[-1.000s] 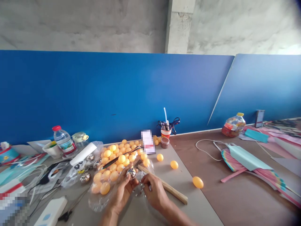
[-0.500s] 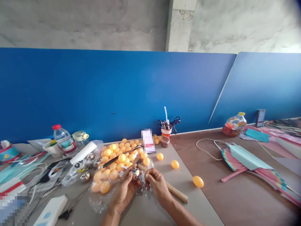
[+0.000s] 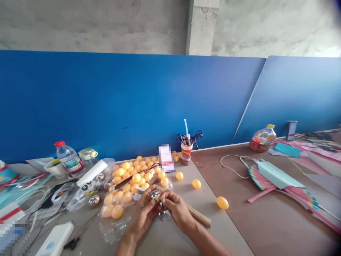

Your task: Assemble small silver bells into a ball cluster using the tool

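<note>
My left hand (image 3: 144,209) is closed around a shiny silver ball (image 3: 156,195) with a patterned surface, held just above the table. Against the ball's right side, my right hand (image 3: 173,206) has thumb and fingertips pinched together; what lies between them is too small to make out. Under and behind both hands lies a hammer (image 3: 198,215), its wooden handle pointing to the lower right and its head partly hidden. A clear plastic bag (image 3: 114,229) with many orange balls (image 3: 127,197) lies left of my hands. More silver balls (image 3: 94,200) rest farther left.
Loose orange balls (image 3: 222,203) lie to the right. A black strip-like tool (image 3: 135,176) crosses the pile. At the back stand a cup of pens and cable (image 3: 187,146) and a water bottle (image 3: 70,160). A white power strip (image 3: 55,240) is near left, a pleated pink-and-blue item (image 3: 282,177) right.
My right hand has come closer to the silver ball, and its fingertips now meet it. The ball has turned slightly in my left hand. The whole view has shifted a little.
</note>
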`<control>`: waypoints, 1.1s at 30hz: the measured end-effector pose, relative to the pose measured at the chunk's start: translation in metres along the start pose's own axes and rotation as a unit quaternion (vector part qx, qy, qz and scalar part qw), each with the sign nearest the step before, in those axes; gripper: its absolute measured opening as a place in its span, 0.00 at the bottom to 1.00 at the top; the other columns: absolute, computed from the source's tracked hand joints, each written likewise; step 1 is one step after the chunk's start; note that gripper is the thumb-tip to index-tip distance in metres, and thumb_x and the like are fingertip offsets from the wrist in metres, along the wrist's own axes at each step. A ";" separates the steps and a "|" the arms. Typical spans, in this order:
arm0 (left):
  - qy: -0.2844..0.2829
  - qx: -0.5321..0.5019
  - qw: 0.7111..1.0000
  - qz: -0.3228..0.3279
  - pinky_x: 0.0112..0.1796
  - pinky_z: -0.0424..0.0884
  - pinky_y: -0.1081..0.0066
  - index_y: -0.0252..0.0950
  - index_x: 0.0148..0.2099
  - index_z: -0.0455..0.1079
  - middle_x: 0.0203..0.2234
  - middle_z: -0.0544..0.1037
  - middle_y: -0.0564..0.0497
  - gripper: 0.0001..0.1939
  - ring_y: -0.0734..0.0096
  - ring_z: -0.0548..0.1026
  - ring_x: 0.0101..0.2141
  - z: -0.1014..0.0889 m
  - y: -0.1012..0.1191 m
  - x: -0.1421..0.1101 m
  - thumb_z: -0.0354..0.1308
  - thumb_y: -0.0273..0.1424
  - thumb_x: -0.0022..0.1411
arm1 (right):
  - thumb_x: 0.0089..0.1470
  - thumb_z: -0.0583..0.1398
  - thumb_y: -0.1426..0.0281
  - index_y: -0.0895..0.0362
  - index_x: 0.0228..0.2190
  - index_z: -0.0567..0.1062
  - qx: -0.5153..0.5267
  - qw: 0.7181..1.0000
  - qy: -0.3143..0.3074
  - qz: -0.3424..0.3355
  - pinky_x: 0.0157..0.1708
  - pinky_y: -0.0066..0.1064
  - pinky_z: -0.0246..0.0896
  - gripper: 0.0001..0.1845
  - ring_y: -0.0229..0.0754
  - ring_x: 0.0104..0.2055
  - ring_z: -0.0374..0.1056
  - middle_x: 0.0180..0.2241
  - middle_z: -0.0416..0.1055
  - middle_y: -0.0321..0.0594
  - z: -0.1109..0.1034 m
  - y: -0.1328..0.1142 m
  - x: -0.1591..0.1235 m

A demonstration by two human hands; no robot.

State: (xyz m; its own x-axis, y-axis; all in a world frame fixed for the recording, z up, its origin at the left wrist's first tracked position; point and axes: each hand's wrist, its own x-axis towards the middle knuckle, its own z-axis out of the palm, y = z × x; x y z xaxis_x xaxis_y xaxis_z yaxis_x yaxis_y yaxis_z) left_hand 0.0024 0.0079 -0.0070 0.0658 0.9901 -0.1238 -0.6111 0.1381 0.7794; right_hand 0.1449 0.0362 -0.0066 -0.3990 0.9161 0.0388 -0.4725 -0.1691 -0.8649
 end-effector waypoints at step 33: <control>0.040 0.256 0.964 0.067 0.47 0.70 0.58 0.37 0.49 0.71 0.46 0.77 0.42 0.26 0.52 0.74 0.46 0.001 0.000 0.003 0.66 0.43 0.49 | 0.40 0.64 0.65 0.57 0.23 0.68 -0.076 0.995 0.062 0.022 0.27 0.27 0.52 0.12 0.34 0.23 0.56 0.19 0.62 0.29 0.001 0.002 0.001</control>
State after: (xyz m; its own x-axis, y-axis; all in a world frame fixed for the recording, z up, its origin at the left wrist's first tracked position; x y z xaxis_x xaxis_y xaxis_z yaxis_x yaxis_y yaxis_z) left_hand 0.0035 0.0107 -0.0066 -0.0606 0.9976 -0.0330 -0.1399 0.0242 0.9899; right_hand 0.1423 0.0367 -0.0081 -0.3112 0.9488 -0.0547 -0.3282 -0.1613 -0.9307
